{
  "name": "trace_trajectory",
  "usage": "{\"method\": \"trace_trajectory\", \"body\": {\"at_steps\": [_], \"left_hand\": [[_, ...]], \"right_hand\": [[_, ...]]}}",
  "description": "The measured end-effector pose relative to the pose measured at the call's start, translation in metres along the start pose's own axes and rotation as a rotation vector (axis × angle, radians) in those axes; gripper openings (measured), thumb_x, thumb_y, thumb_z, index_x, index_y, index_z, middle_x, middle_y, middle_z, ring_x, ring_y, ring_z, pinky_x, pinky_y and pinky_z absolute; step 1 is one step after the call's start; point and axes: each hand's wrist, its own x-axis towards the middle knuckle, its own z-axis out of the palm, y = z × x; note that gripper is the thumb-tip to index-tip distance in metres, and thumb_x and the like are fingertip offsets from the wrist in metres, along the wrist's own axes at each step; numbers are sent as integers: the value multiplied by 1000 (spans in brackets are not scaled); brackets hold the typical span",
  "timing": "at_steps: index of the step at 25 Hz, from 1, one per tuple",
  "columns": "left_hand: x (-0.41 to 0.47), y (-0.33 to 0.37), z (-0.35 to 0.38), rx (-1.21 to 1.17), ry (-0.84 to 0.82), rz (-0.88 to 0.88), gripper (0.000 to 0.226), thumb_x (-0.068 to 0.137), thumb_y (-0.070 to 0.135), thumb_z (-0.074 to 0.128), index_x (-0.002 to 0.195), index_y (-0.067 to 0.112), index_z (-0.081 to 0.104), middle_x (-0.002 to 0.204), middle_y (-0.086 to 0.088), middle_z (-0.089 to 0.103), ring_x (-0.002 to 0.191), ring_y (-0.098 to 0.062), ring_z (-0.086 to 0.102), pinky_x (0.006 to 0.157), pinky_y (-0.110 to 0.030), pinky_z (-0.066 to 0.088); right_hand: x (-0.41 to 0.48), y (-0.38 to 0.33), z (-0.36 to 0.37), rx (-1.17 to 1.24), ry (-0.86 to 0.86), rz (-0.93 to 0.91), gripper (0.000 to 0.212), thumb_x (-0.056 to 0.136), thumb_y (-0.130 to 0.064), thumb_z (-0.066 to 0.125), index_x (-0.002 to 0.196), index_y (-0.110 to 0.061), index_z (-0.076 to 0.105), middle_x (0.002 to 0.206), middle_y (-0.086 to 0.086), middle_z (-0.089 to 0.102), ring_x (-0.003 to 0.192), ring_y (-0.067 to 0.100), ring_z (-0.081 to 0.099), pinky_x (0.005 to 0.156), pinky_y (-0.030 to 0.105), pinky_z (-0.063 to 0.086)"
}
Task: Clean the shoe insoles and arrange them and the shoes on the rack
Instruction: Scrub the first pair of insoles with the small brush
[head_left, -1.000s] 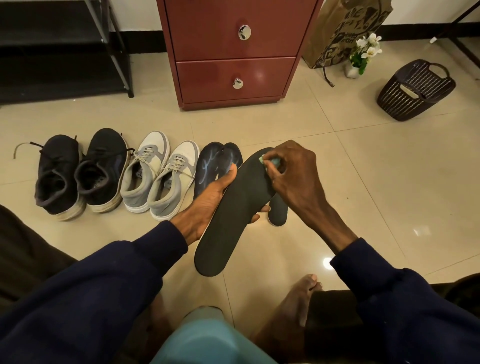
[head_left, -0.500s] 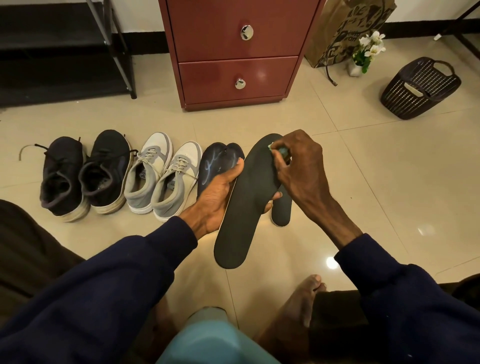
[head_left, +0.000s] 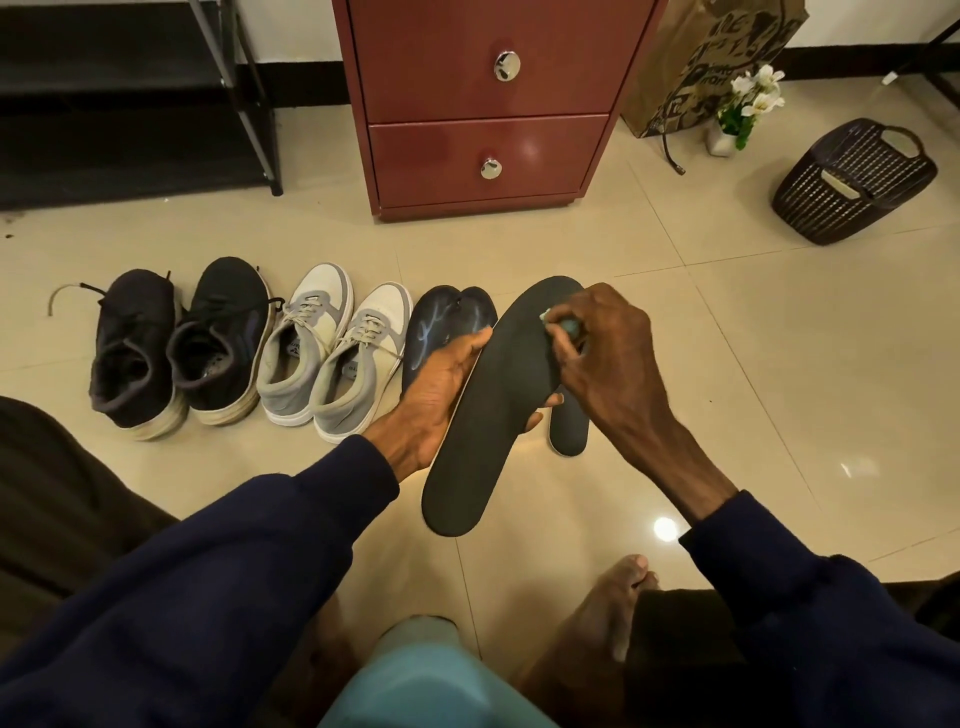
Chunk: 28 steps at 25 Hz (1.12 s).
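A seated person's left hand (head_left: 441, 384) cups a long black insole (head_left: 498, 405) from beneath, thumb and fingers curled round its edges, holding it above the floor. The right hand (head_left: 608, 353) pinches a small pale-green wipe (head_left: 558, 321) against the toe end. To clean well, it seems wise to keep the insole braced and rub in short strokes from toe to heel, pressing lightly since it looks flexible. On the glossy cream tiled floor (head_left: 727, 338) sit black shoes (head_left: 176, 343), grey-white sneakers (head_left: 332, 353) and more insoles (head_left: 441, 322) in a row. Beyond stand a red drawer unit (head_left: 488, 104) and — far left — a black rack (head_left: 249, 93).
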Motion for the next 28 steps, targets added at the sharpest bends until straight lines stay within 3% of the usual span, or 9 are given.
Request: {"method": "trace_trajectory", "body": {"at_steps": [4, 9, 13, 15, 19, 21, 24, 26, 28], "left_hand": [[-1, 4, -4, -27, 29, 36, 46, 103, 47, 54, 136, 16, 67, 128, -15, 70, 105, -31, 72, 97, -50, 56], [-3, 4, 5, -42, -4, 41, 50, 102, 44, 59, 139, 11, 64, 133, -16, 68, 108, -34, 70, 97, -53, 53], [-6, 9, -6, -58, -6, 48, 50, 101, 41, 61, 143, 14, 60, 133, -14, 66, 105, -30, 69, 111, -51, 44], [-10, 10, -10, -79, 10, 64, 49, 101, 43, 60, 141, 15, 63, 127, -13, 69, 100, -29, 71, 105, -49, 48], [-15, 11, -10, -74, -9, 52, 49, 103, 46, 56, 137, 12, 64, 127, -17, 70, 103, -34, 71, 104, -52, 47], [-20, 17, -9, -94, -9, 84, 40, 104, 39, 52, 124, 11, 73, 116, -15, 74, 94, -33, 73, 94, -50, 53], [-26, 26, -14, -127, 11, 111, 42, 105, 34, 48, 97, 11, 82, 94, -10, 77, 83, -24, 70, 79, -39, 59], [-26, 31, -13, -165, -2, 87, 38, 105, 37, 51, 107, 11, 80, 107, -12, 76, 97, -25, 66, 92, -43, 55], [-24, 37, -11, -136, -25, 73, 43, 103, 42, 58, 131, 12, 69, 134, -15, 66, 120, -32, 62, 108, -49, 46]], "right_hand": [[-18, -26, 8, 104, -325, -187, 14, 83, -4, 76, 96, -6, 77, 97, 11, 69, 88, 22, 63, 78, 30, 55], [1, -4, 10, -38, -19, -41, 10, 84, -6, 74, 94, -9, 76, 99, 10, 68, 91, 24, 64, 81, 27, 50], [-9, -27, 18, 89, -234, -116, 14, 85, -8, 75, 99, -5, 76, 100, 11, 68, 90, 21, 63, 79, 23, 49], [-3, -36, 17, 121, -326, -149, 13, 86, -9, 75, 99, -6, 77, 100, 10, 69, 88, 18, 62, 77, 19, 49], [15, -32, 18, -6, -102, -132, 11, 84, -4, 74, 96, -6, 75, 100, 11, 68, 88, 22, 63, 78, 25, 52], [15, -36, 23, -48, -61, -156, 15, 82, -2, 75, 97, -4, 74, 100, 14, 67, 92, 27, 63, 80, 28, 49], [15, -57, 25, 24, -308, -207, 18, 84, -7, 75, 102, -7, 75, 104, 10, 68, 94, 23, 63, 81, 24, 50], [28, -62, 18, 35, -391, -243, 15, 85, -9, 75, 100, -12, 78, 102, 6, 69, 91, 18, 64, 78, 24, 52], [47, -56, 8, 10, -235, -234, 13, 83, -7, 76, 95, -13, 79, 99, 6, 69, 87, 20, 64, 78, 33, 56]]}}
